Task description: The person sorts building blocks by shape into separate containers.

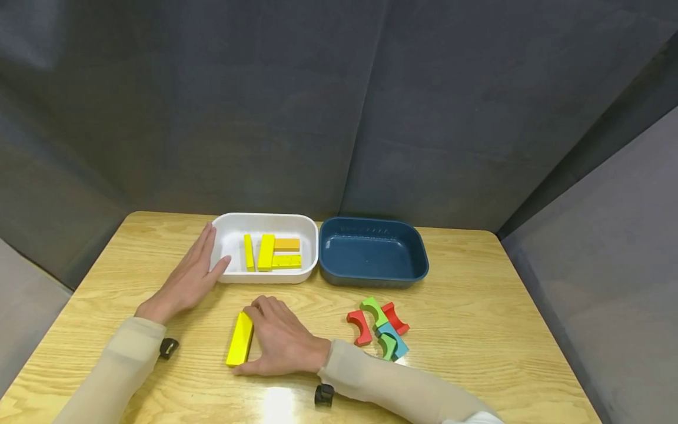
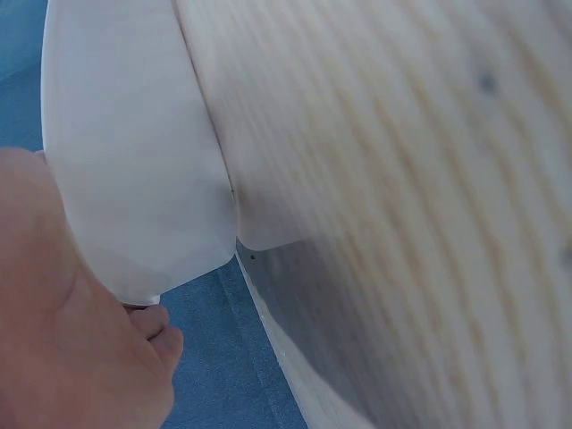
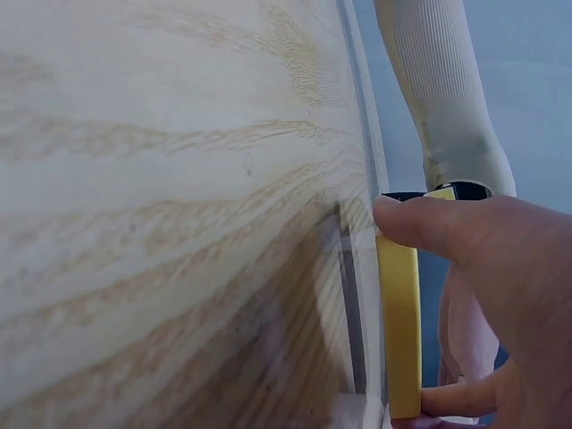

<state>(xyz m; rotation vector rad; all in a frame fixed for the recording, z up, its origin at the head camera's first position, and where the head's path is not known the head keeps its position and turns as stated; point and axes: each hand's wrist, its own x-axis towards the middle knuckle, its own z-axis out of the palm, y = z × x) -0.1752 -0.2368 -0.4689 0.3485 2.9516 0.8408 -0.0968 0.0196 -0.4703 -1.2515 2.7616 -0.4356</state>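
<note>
The left hand [image 1: 185, 280] lies against the white tray [image 1: 228, 278] at its left side, its fingers straight and close together, the thumb spread over the near-left rim. The loose yellow block [image 1: 241, 340] is on the near side of that tray, just left of the right palm. Its long axis runs near to far, the far end leaning slightly right and pointing towards the tray, the near end towards the person. Inside the tray are three yellow blocks [image 1: 266, 252] and an orange block [image 1: 286, 244].

The right hand [image 1: 283, 338] is the nearer one and pinches the loose block lengthwise, thumb at the near end, fingertips at the far end. Whether the block touches the table [image 1: 461, 318] I cannot tell.

Farther right, the blue tray [image 1: 374, 279] stands beside the white one. Near it lie two red arches [image 1: 360, 327], two green arches [image 1: 374, 312] and a blue piece [image 1: 393, 340], grouped closely.
</note>
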